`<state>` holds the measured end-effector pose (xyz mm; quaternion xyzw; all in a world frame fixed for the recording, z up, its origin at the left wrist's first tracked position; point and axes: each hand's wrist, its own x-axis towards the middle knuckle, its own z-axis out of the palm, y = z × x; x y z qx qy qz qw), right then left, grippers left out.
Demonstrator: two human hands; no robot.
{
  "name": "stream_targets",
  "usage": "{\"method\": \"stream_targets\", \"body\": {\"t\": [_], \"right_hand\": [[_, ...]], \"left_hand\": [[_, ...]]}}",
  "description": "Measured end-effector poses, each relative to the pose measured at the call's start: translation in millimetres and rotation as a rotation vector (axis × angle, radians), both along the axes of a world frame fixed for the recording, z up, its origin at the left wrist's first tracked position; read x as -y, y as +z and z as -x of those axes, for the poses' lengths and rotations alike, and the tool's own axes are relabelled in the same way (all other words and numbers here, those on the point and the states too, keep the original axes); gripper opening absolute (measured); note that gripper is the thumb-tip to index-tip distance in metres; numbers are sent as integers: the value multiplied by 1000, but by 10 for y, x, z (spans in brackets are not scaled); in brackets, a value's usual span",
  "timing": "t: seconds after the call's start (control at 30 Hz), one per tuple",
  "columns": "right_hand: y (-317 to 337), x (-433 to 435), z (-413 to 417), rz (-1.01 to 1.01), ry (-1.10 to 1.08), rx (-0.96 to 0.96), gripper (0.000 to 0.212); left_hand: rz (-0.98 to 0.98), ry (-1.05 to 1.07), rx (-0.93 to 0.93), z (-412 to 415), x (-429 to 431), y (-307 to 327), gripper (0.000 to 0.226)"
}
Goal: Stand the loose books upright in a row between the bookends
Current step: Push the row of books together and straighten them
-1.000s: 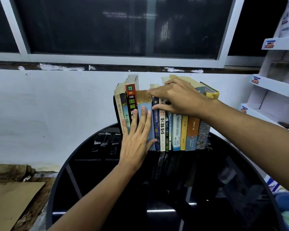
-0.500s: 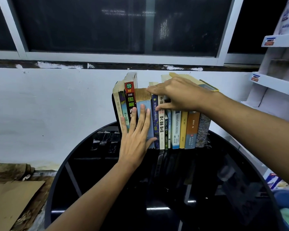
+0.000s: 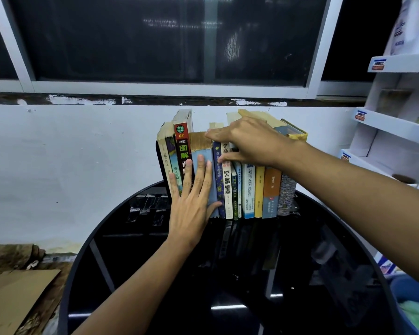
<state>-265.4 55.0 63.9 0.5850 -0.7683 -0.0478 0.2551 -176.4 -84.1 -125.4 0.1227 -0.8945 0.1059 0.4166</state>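
Position of left hand (image 3: pixel 191 205) on books (image 3: pixel 248 189) unchanged

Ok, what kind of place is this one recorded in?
Likely a shop back room or storeroom: white shelf rack with price-style labels, loose cardboard, books on a round black glass table under a dark window.
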Motion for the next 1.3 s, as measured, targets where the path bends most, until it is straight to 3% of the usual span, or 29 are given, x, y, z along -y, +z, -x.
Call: {"method": "stream_targets", "body": {"t": [0.3, 0.43, 0.67, 1.3], "right_hand": [[-26, 10, 65, -7, 23, -7, 69], [-120, -82, 113, 49, 78, -115, 75], [-238, -321, 150, 167, 89, -217, 67], [-340, -339, 306, 253, 115, -57, 78]], "left_hand": [[-28, -12, 17, -7, -25, 20, 106], [-76, -34, 34, -48, -73, 29, 106], [-50, -73, 34, 77, -367, 95, 109], [-21, -32, 19, 226, -345, 46, 114]]}}
